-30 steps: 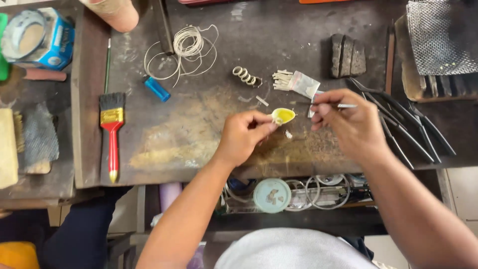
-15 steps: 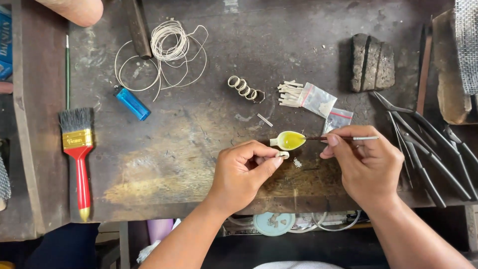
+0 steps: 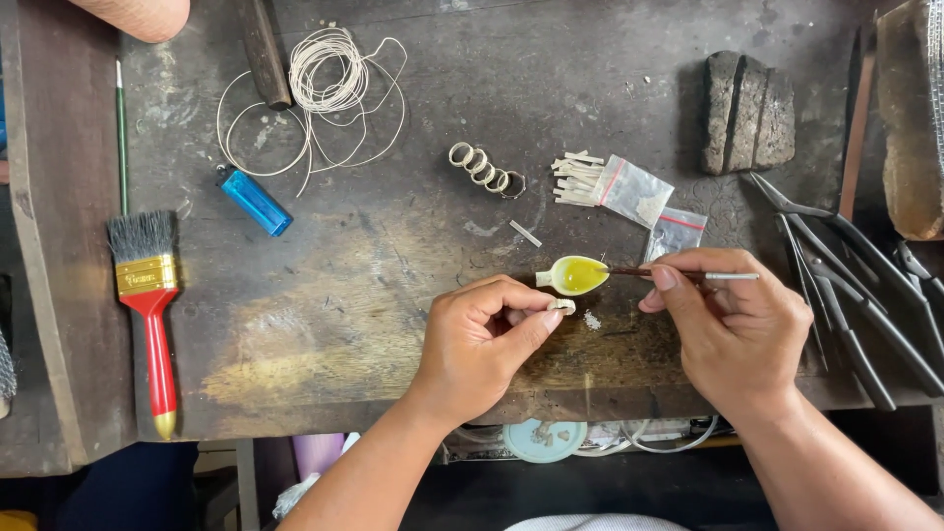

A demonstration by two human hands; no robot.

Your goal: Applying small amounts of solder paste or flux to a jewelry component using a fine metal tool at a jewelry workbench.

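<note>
While the right hand grips a thin brush dipped in the small white spoon-shaped dish of yellow liquid mid-counter, the left hand pinches a tiny pale piece, seemingly light and easily dropped; best held by its edges.

On the bench, a small dish sits between my left hand and right hand; rings and wire coil lie behind, paintbrush far left, pliers right.

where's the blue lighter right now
In the head view, the blue lighter lies on the left part of the workbench, just below the coil of wire and to the upper right of the red-handled brush.
</note>
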